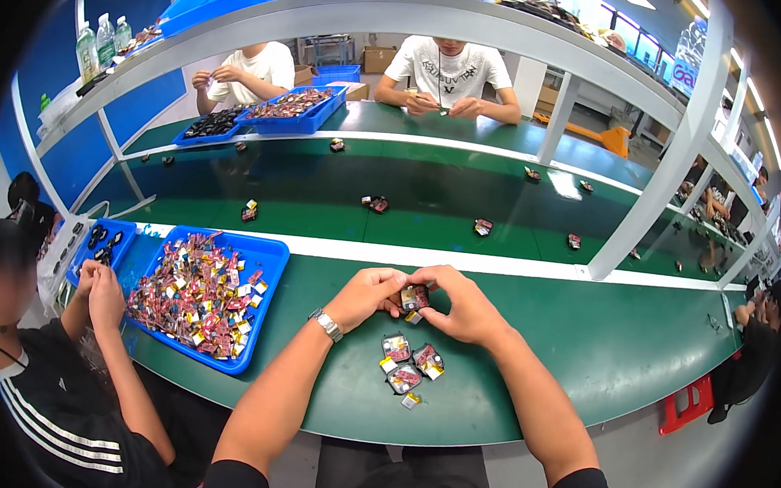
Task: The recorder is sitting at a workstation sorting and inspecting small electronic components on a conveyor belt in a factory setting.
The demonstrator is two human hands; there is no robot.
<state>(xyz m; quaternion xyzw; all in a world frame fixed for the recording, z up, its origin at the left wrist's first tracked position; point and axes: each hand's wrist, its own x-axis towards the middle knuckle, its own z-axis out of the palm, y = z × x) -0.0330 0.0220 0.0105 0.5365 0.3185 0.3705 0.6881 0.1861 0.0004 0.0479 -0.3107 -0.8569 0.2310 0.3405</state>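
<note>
Between my two hands is a small black housing (415,297) with a red circuit board and a yellow-and-silver battery piece. My left hand (367,300), with a metal watch on its wrist, grips the housing's left side with bent fingers. From the other side, the thumb and fingers of my right hand (465,311) close round it. Just nearer to me on the green table lie three similar black housings (404,380) with red boards inside, grouped together. Beside them rests a small yellow-and-silver battery (411,401).
A blue tray (272,255) heaped with boards and batteries stands at left, near a co-worker's hands (101,290). Beyond a white rail (338,254), a dark green conveyor (317,195) carries scattered housings. A white post (661,172) rises at right. Co-workers sit across the line.
</note>
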